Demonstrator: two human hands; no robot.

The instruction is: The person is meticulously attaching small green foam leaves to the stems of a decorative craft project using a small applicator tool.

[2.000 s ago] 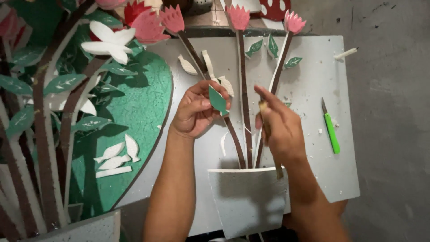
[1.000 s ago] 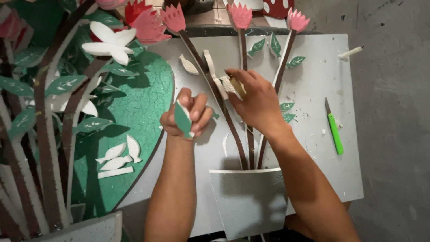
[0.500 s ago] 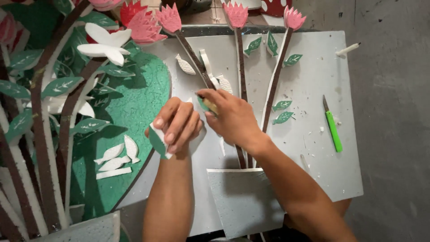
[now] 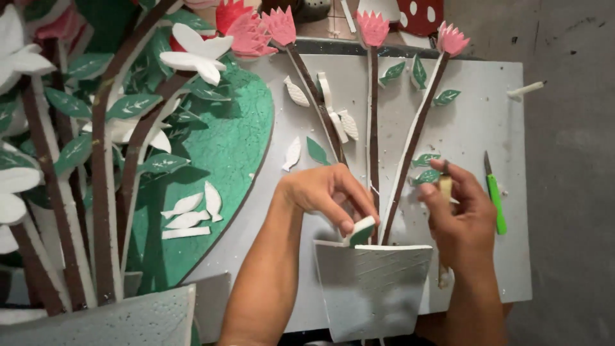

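My left hand (image 4: pixel 323 195) pinches a small foam leaf (image 4: pixel 361 230), green on one face and white on the edge, just above the rim of a white foam pot (image 4: pixel 375 285). My right hand (image 4: pixel 464 218) grips a thin brush with a wooden handle (image 4: pixel 444 186), its lower end hidden behind the hand. Three brown foam stems (image 4: pixel 371 134) rise from the pot to pink flowers (image 4: pixel 373 27) on a grey foam board (image 4: pixel 474 122). A plain green leaf (image 4: pixel 316 151) and a white leaf (image 4: pixel 292 154) lie left of the stems.
A green-handled craft knife (image 4: pixel 495 200) lies at the board's right. Two veined green leaves (image 4: pixel 426 168) sit by the right stem. A big foam tree piece (image 4: pixel 122 147) with green ground, brown branches and white cut-outs fills the left. Grey floor (image 4: pixel 570 160) lies to the right.
My left hand carried the foam leaf down to the pot's rim. My right hand drew back from the left stem to the right side. A green leaf now lies by the left stem.
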